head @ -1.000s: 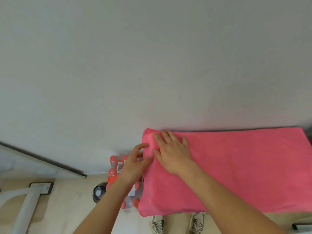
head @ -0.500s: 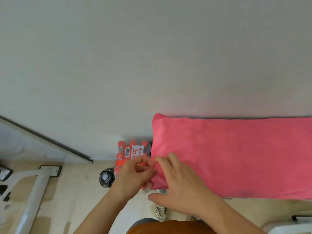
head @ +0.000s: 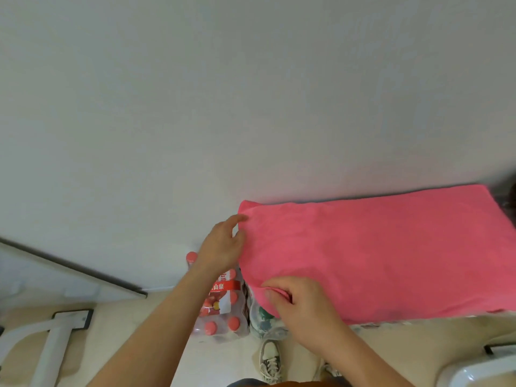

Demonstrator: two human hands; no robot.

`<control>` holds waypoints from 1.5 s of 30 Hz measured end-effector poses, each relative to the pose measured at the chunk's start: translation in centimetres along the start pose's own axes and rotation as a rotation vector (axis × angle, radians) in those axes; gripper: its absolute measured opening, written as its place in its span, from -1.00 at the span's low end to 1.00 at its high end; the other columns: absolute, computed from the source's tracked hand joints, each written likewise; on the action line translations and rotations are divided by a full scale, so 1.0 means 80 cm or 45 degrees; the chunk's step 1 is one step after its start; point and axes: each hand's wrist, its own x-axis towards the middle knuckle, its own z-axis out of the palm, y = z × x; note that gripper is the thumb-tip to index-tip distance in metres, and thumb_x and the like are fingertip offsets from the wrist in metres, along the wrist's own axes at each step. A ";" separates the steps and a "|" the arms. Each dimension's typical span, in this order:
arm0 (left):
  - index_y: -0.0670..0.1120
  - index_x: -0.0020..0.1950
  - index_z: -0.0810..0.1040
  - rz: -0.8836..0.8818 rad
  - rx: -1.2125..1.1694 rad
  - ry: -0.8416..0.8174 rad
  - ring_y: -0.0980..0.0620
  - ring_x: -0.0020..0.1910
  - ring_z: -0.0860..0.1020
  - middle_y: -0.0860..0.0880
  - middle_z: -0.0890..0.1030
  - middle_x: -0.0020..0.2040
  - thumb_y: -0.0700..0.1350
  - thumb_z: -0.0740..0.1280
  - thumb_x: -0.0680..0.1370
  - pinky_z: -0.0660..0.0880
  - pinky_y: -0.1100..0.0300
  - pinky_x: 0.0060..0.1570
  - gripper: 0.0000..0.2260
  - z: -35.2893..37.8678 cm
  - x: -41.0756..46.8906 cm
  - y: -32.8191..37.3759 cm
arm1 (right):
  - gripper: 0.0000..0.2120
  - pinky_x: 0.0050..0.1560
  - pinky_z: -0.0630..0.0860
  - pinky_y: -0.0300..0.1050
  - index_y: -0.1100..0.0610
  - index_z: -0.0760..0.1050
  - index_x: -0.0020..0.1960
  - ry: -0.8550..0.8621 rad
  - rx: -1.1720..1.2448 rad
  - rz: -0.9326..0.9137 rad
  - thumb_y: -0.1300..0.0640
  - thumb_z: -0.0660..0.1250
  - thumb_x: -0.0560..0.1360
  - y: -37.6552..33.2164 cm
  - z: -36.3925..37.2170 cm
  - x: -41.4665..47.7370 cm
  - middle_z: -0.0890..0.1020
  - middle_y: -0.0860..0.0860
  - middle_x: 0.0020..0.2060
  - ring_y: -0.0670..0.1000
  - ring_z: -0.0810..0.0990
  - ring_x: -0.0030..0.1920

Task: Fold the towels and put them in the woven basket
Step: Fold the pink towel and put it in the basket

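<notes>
A pink towel [head: 377, 255] lies spread flat over a surface against the white wall, reaching from the middle of the view to the right edge. My left hand [head: 223, 244] pinches the towel's far left corner between thumb and fingers. My right hand [head: 298, 303] grips the near left corner, fingers curled round the cloth. No woven basket is in view.
On the floor below the towel's left end stands a shrink-wrapped pack of red-capped bottles [head: 220, 308], with a clear bag [head: 265, 319] beside it. My shoes [head: 269, 361] show below. A white metal frame [head: 47, 347] stands at the bottom left, a white object [head: 480, 372] at the bottom right.
Both hands were together at the near left corner. The left hand has moved up to the far left corner; the right hand stays on the near corner. The view has shifted left.
</notes>
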 end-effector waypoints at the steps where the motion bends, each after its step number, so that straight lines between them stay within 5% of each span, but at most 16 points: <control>1: 0.11 0.28 0.45 -0.024 -0.018 -0.008 0.08 -0.19 0.54 0.01 0.53 -0.03 -0.08 0.14 0.60 0.38 0.22 -0.24 -0.72 0.004 0.012 0.001 | -0.79 -0.29 0.37 -0.12 0.11 0.56 -0.23 -0.062 0.117 0.042 0.06 0.27 0.54 0.002 -0.003 -0.002 0.48 -0.11 -0.44 -0.17 0.39 -0.38; 5: 0.04 0.20 0.55 -0.106 -0.212 0.084 0.00 0.05 0.59 -0.01 0.63 0.08 -0.07 0.24 0.58 0.49 0.16 -0.02 -0.77 0.017 0.042 0.005 | -0.80 -0.01 0.47 -0.41 -0.14 0.62 -0.04 -0.194 0.350 0.222 0.16 0.34 0.54 0.005 -0.015 -0.008 0.67 -0.24 -0.14 -0.29 0.61 -0.05; 9: -0.06 0.26 0.57 -0.121 -0.213 0.209 0.02 0.08 0.56 -0.04 0.61 0.18 -0.26 0.24 0.51 0.47 0.15 0.13 -0.66 0.012 0.037 0.010 | -0.79 0.07 0.43 -0.41 0.00 0.61 0.11 -0.375 0.451 0.290 0.22 0.32 0.55 0.007 -0.024 -0.013 0.65 -0.21 -0.09 -0.33 0.57 -0.01; 12: -0.01 0.29 0.54 -0.101 -0.047 0.341 0.01 -0.11 0.58 -0.07 0.64 0.12 -0.24 0.22 0.52 0.49 0.14 0.02 -0.63 -0.005 0.020 0.003 | -0.75 0.15 0.42 -0.38 -0.05 0.56 0.19 -0.425 0.380 0.286 0.17 0.30 0.56 0.011 -0.024 -0.020 0.65 -0.14 0.07 -0.29 0.56 0.10; 15: 0.01 0.29 0.54 -0.086 -0.018 0.381 0.05 -0.23 0.56 -0.09 0.65 0.02 -0.24 0.20 0.53 0.45 0.16 -0.12 -0.62 -0.020 0.006 0.005 | -0.80 -0.07 0.45 -0.41 -0.17 0.58 0.02 -0.217 0.380 0.322 0.14 0.30 0.56 0.017 -0.036 -0.031 0.68 -0.19 -0.06 -0.31 0.60 -0.07; 18: 0.00 0.23 0.60 0.043 -0.067 0.341 0.03 -0.01 0.58 -0.02 0.64 0.15 -0.31 0.16 0.52 0.47 0.17 0.04 -0.60 -0.026 0.005 0.028 | -0.79 -0.04 0.51 -0.30 -0.05 0.63 0.03 0.034 0.555 0.384 0.21 0.32 0.55 0.029 -0.066 -0.047 0.71 -0.14 -0.12 -0.19 0.65 -0.07; 21: 0.01 0.18 0.63 0.250 0.085 0.382 0.12 -0.22 0.54 0.00 0.69 0.01 -0.32 0.24 0.51 0.43 0.29 -0.12 -0.64 -0.018 0.008 0.068 | -0.77 0.02 0.58 -0.18 0.02 0.60 0.10 0.217 0.655 0.422 0.27 0.30 0.54 0.048 -0.111 -0.072 0.72 -0.08 -0.11 -0.07 0.67 -0.04; 24: 0.05 0.08 0.67 0.402 0.090 0.445 0.35 -0.29 0.55 0.11 0.68 -0.12 -0.19 0.34 0.52 0.38 0.54 -0.17 -0.79 0.002 0.012 0.120 | -0.77 -0.11 0.55 -0.27 0.08 0.61 0.06 0.368 0.797 0.432 0.32 0.28 0.54 0.071 -0.154 -0.099 0.72 -0.02 -0.12 -0.10 0.67 -0.10; 31: -0.01 -0.08 0.56 0.779 0.032 0.406 0.25 -0.25 0.52 0.08 0.50 -0.02 -0.23 0.38 0.47 0.40 0.38 -0.19 -0.88 0.084 0.038 0.255 | -0.78 -0.21 0.58 -0.32 0.09 0.64 -0.09 0.823 0.969 0.469 0.34 0.28 0.50 0.126 -0.234 -0.151 0.72 -0.01 -0.26 -0.14 0.67 -0.24; 36: -0.02 -0.08 0.50 0.998 0.148 0.242 0.12 -0.30 0.53 0.08 0.53 0.03 -0.21 0.36 0.47 0.47 0.23 -0.17 -0.89 0.162 0.050 0.329 | -0.86 -0.38 0.45 -0.43 0.17 0.59 -0.10 1.078 0.762 0.594 0.36 0.31 0.50 0.180 -0.280 -0.183 0.60 -0.08 -0.46 -0.26 0.50 -0.45; 40: -0.02 -0.09 0.49 0.973 0.175 0.068 0.03 -0.35 0.61 0.09 0.61 -0.15 -0.13 0.34 0.50 0.49 0.15 -0.22 -0.95 0.227 0.060 0.374 | -0.85 -0.32 0.40 -0.34 0.13 0.59 0.03 1.148 0.392 0.802 0.29 0.29 0.53 0.227 -0.312 -0.205 0.65 0.01 -0.24 -0.22 0.54 -0.31; 45: -0.07 -0.17 0.54 0.984 0.350 -0.051 -0.06 -0.23 0.57 -0.01 0.61 -0.23 -0.14 0.39 0.44 0.48 0.08 -0.18 -0.95 0.301 0.088 0.395 | -0.87 -0.20 0.52 -0.07 -0.11 0.47 -0.05 0.836 -0.450 1.070 0.10 0.20 0.53 0.266 -0.345 -0.202 0.64 -0.05 -0.24 0.03 0.57 -0.22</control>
